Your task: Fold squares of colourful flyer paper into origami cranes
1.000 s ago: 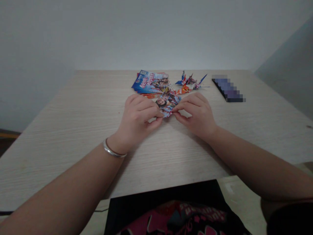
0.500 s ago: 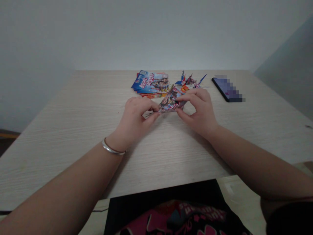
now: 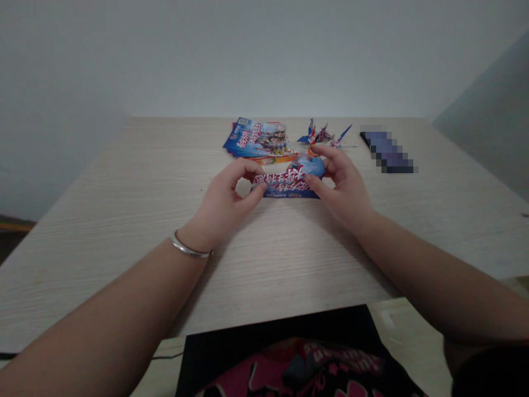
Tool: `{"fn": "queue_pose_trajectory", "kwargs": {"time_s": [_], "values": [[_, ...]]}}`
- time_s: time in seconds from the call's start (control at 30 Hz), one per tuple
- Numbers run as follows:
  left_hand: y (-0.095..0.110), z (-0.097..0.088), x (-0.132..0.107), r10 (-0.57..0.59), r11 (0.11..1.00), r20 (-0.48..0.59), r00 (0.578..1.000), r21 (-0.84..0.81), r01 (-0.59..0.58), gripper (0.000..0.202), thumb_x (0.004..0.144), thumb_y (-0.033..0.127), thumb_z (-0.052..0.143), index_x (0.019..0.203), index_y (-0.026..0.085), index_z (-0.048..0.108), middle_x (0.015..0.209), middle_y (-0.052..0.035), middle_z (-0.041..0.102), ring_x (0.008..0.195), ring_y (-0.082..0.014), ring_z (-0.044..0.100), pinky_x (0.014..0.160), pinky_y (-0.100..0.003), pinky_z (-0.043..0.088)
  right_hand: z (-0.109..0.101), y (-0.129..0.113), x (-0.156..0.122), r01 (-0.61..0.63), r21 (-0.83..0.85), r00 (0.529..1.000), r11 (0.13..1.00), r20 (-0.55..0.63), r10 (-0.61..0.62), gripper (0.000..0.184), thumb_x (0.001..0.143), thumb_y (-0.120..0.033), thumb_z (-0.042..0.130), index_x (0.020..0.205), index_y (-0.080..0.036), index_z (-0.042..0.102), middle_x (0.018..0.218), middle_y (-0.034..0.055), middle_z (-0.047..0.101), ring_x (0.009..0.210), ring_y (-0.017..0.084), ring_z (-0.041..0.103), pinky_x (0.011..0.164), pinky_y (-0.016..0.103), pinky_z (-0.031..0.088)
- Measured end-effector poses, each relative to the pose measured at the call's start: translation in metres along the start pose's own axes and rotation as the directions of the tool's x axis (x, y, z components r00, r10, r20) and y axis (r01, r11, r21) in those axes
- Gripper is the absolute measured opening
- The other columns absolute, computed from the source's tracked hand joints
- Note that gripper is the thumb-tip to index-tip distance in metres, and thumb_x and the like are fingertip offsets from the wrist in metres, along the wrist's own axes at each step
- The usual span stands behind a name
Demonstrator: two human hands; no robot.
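A colourful printed paper [image 3: 289,182], blue with red and white lettering, is held between both hands just above the wooden table [image 3: 124,209]. My left hand [image 3: 225,201] pinches its left edge with thumb and fingers; a silver bangle sits on that wrist. My right hand [image 3: 341,184] grips the right edge, fingers curled over the top. Behind the paper lies a stack of similar printed sheets [image 3: 258,140]. Folded paper cranes [image 3: 324,135] stand just beyond my right hand.
A dark phone [image 3: 388,151], its screen blurred, lies at the right back of the table. A plain wall stands behind the table's far edge. My lap in dark and pink clothing shows at the bottom.
The paper was folded small and pinched low a second ago; it was then lifted and turned, and now it is spread wider between my hands with its lettered side facing me.
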State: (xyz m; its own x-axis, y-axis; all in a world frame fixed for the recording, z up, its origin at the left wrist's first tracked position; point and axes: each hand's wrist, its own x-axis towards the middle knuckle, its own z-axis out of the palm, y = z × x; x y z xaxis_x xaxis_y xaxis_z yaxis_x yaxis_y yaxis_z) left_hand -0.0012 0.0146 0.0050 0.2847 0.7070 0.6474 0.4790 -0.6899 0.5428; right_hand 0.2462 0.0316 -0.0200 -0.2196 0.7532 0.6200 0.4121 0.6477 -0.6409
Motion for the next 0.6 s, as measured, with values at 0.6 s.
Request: {"fn": "queue_pose_trajectory", "kwargs": {"time_s": [0.6], "values": [[0.016, -0.009, 0.005, 0.142, 0.908, 0.032, 0.989, 0.395, -0.143, 0.015, 0.097, 0.033, 0.061, 0.084, 0.028, 0.067, 0.086, -0.0003, 0.074, 0.086, -0.0229, 0.067, 0.087, -0.045, 0.044, 0.003, -0.013, 0.002, -0.014, 0.132, 0.998, 0.991, 0.061, 0.006, 0.040, 0.085, -0.027, 0.073, 0.124, -0.026, 0.065, 0.125, 0.0056, 0.072, 0.110, 0.023, 0.070, 0.093, 0.041, 0.059]]}}
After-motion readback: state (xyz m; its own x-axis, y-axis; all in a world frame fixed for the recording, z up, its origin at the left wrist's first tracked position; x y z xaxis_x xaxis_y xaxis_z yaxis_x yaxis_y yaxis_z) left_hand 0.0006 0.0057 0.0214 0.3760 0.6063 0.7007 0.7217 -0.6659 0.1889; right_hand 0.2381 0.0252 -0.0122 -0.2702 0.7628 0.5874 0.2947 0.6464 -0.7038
